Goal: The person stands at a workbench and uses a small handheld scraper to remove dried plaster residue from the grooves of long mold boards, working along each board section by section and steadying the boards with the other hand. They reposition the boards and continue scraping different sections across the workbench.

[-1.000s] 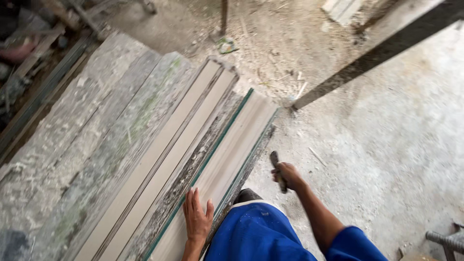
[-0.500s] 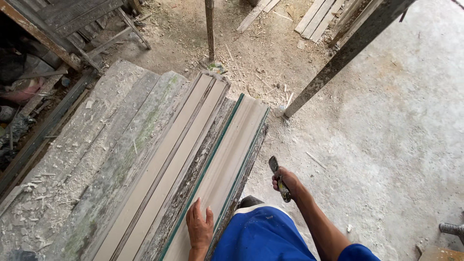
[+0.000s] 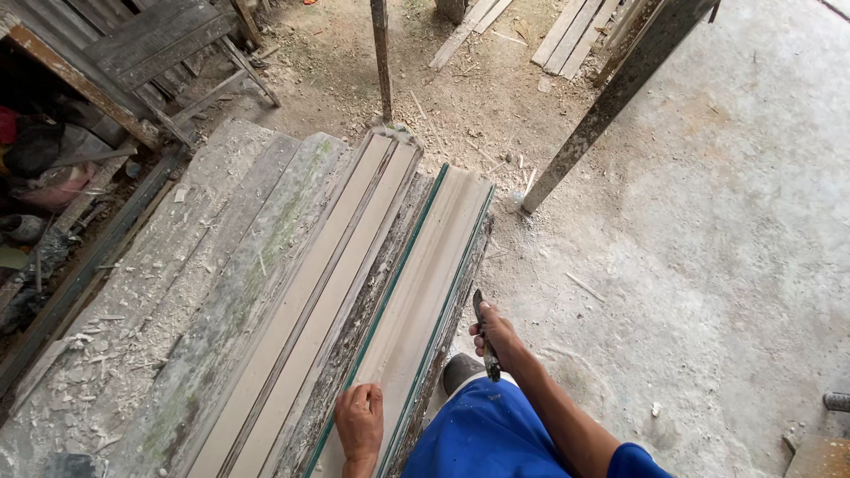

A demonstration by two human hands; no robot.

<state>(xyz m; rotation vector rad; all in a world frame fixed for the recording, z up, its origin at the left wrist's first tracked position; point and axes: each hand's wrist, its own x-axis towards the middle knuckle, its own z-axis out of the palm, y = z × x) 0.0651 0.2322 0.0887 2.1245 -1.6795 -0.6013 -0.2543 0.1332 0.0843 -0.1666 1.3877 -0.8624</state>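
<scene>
— Looking down from the head view, what does each of the hands have hold of?

— The left hand lies palm down on the pale moulded plank, fingers curled loosely on its near end; it presses rather than grips, and the wrist is cut off by the bottom edge. The right hand is closed round a dark-handled tool, just beside the plank's right edge.

— What sort of tool?

— Hard to say. A narrow dark blade or shank sticks up past the fingers and a short dark end shows below them; the middle is hidden inside the fist. It could be a chisel or a knife; the picture does not settle it.

— Where does the plank sit?

— On the counter, a rough top of weathered grey boards strewn with shavings. The plank is the rightmost of the pale lengths, with a green line along each long edge, running from the person away toward a thin upright post. Two more pale planks lie alongside to its left.

— Anything else unclear?

— The person's blue clothing covers the plank's near corner, and a dark rounded shape peeks out between it and the counter, possibly a shoe. A slanted dark beam crosses the concrete floor, and the shadowed clutter on the left cannot be made out.
</scene>
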